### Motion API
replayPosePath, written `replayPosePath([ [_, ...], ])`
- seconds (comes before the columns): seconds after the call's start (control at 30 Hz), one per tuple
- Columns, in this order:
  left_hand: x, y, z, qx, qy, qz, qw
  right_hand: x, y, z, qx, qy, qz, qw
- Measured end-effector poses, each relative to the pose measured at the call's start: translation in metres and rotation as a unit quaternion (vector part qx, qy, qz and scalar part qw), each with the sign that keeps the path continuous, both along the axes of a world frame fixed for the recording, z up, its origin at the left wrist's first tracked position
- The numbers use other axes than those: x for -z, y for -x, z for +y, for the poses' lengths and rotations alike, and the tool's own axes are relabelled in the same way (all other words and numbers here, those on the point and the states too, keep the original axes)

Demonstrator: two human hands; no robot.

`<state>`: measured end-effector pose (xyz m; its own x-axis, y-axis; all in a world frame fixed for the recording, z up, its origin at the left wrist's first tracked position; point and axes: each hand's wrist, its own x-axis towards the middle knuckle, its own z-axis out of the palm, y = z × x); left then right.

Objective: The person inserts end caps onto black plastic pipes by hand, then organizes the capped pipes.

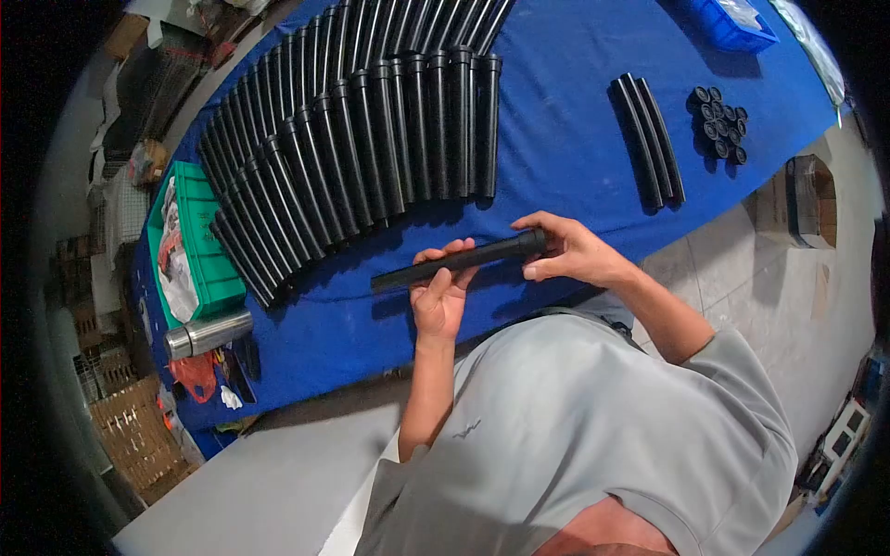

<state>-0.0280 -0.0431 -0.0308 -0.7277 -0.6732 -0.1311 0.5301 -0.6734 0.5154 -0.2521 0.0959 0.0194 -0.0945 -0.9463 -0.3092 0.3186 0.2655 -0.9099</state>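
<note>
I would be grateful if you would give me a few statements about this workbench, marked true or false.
1. The left hand and the right hand both hold one black tube. True.
2. The table cover is red. False: it is blue.
3. A green bin sits at the left end of the table. True.
4. The small black caps lie in the green bin. False: they sit on the cover at the far right, beside three loose tubes.
5. A metal flask lies on its side near the green bin. True.
</note>
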Motion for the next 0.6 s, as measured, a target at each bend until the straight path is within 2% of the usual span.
replayPosePath([
  [0.1,0.001,-0.005,-0.001,0.004,-0.001,0.011,1.000,0.002,-0.007,-0.010,0.032,-0.023,-0.045,0.998],
  [0.13,0.001,-0.004,-0.002,0.014,-0.002,0.018,1.000,-0.001,-0.009,-0.013,0.049,-0.016,-0.019,0.998],
  [0.3,0.008,-0.007,-0.005,0.022,-0.001,0.020,1.000,0.009,-0.009,-0.010,0.018,0.008,-0.030,0.999],
  [0.47,0.009,-0.009,-0.004,0.008,0.017,0.015,1.000,0.007,-0.020,-0.009,0.065,0.039,-0.035,0.997],
  [0.6,-0.004,-0.001,-0.001,0.008,0.016,0.000,1.000,0.005,-0.024,-0.012,0.076,0.049,0.012,0.996],
])
